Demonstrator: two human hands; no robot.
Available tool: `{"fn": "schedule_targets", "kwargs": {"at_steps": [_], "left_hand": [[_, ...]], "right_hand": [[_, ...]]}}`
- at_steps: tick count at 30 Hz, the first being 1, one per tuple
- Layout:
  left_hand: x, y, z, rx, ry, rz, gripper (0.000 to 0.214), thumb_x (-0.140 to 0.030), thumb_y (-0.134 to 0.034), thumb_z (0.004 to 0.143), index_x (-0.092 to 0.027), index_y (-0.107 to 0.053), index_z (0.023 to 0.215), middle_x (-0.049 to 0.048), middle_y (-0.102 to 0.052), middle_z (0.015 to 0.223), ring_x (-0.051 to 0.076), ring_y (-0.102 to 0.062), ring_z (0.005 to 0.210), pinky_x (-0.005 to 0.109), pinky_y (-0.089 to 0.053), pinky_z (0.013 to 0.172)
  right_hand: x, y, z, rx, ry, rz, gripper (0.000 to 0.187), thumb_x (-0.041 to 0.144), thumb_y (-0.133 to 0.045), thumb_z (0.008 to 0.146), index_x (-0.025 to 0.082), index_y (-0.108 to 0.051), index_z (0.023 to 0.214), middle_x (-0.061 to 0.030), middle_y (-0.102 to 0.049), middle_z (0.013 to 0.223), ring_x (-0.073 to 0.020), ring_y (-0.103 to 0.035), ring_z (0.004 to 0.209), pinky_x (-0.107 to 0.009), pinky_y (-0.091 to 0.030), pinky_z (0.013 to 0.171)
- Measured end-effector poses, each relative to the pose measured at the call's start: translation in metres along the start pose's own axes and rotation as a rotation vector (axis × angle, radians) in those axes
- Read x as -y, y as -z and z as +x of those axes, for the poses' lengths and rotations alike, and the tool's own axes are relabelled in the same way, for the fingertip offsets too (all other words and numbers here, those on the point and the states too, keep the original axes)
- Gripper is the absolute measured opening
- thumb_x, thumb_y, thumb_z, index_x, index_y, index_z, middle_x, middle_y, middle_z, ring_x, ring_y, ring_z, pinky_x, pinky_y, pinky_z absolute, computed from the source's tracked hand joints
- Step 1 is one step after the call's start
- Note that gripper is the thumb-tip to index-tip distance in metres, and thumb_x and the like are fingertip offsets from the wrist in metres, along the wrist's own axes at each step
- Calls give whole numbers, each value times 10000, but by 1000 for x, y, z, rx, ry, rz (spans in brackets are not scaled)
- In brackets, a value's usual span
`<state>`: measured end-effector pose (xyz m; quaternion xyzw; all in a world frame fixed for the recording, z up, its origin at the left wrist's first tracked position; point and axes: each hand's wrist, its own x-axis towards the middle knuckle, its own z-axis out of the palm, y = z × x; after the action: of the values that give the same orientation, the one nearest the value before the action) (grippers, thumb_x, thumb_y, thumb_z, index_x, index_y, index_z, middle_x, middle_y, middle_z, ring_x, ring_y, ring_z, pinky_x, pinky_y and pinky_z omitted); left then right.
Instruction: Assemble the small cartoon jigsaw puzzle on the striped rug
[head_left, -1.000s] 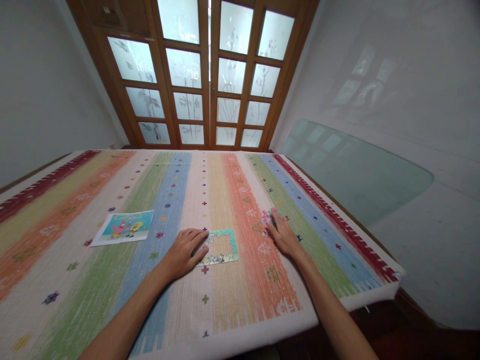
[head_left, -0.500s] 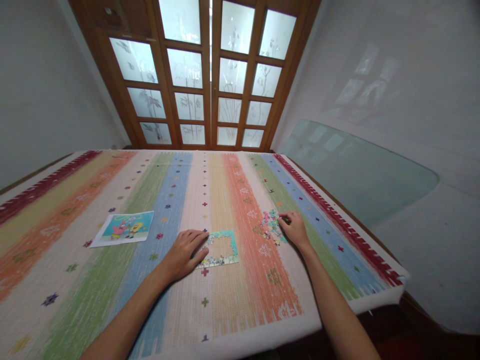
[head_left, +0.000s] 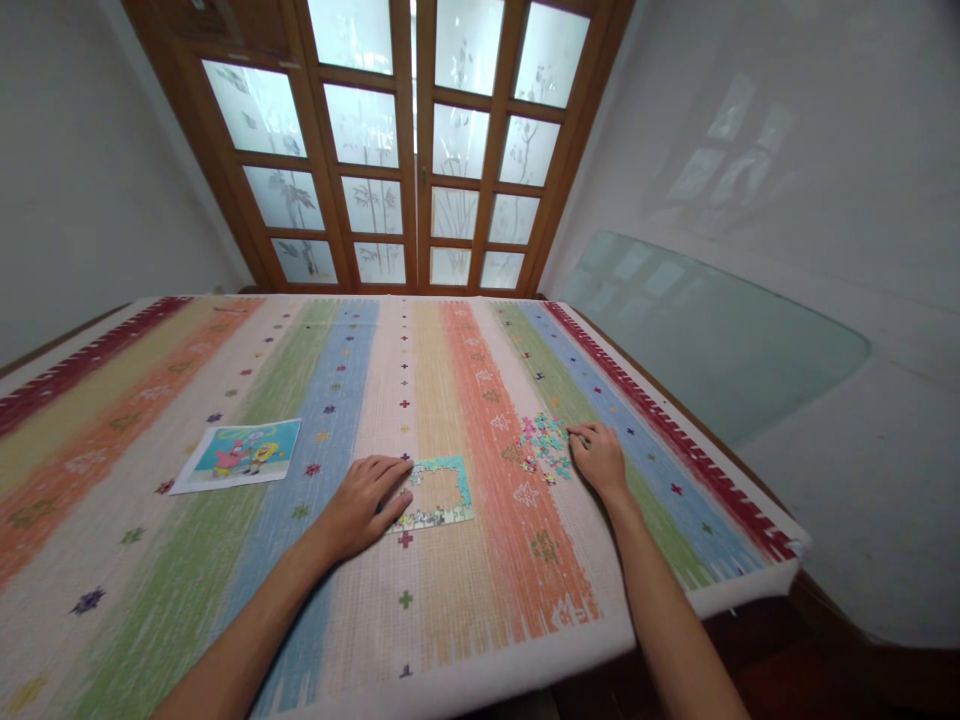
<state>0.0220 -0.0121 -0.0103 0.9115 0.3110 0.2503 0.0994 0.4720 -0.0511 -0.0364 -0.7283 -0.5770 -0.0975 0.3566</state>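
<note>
A partly built jigsaw frame [head_left: 442,492], only its border joined, lies on the striped cloth [head_left: 225,560] near the front middle. My left hand [head_left: 364,500] lies flat on the cloth, fingers stretched out and touching the frame's left edge. A pile of loose puzzle pieces [head_left: 544,445] sits to the right of the frame. My right hand [head_left: 598,457] rests at the pile's right side, fingers curled down among the pieces; whether it holds one is hidden.
A cartoon reference picture [head_left: 238,453] lies on the cloth at the left. Wooden glass-paned doors [head_left: 412,150] stand behind the table. A glass sheet [head_left: 712,330] leans against the right wall. The table's front edge [head_left: 525,665] is close to me.
My right hand has slid off the pile of loose pieces to its right side, uncovering the pieces. The left hand has stayed on the frame's edge.
</note>
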Motion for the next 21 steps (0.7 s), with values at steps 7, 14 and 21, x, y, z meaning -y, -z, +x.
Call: {"fn": "schedule_targets", "kwargs": {"at_steps": [7,14,21], "left_hand": [[1,0,0,3,-6,-3,379,-404,-480,1054,-218,-591,1366,112,-693,1254,278,-618,1150,459,-471,1030],[1,-1,-1,9,-3,0,392,-413,-465,1060,-205,-586,1369,122,-685,1261,285,-611,1159,468,-464,1042],[-1,0,0,-3,-10,7,391,-396,-478,1050,-220,-590,1380,113,-693,1239,278,-617,1142,461,-474,1039]], "right_hand": [[6,0,-1,12,72,29,281,280,-558,842,197,-814,925,-125,-640,963,-300,-558,947,-473,-478,918],[11,2,-2,15,128,71,272,218,-523,855,212,-788,793,-102,-603,928,-281,-556,933,-446,-479,904],[28,-3,-5,112,222,100,300,331,-555,941,222,-816,1041,-114,-613,999,-282,-559,966,-451,-475,925]]}}
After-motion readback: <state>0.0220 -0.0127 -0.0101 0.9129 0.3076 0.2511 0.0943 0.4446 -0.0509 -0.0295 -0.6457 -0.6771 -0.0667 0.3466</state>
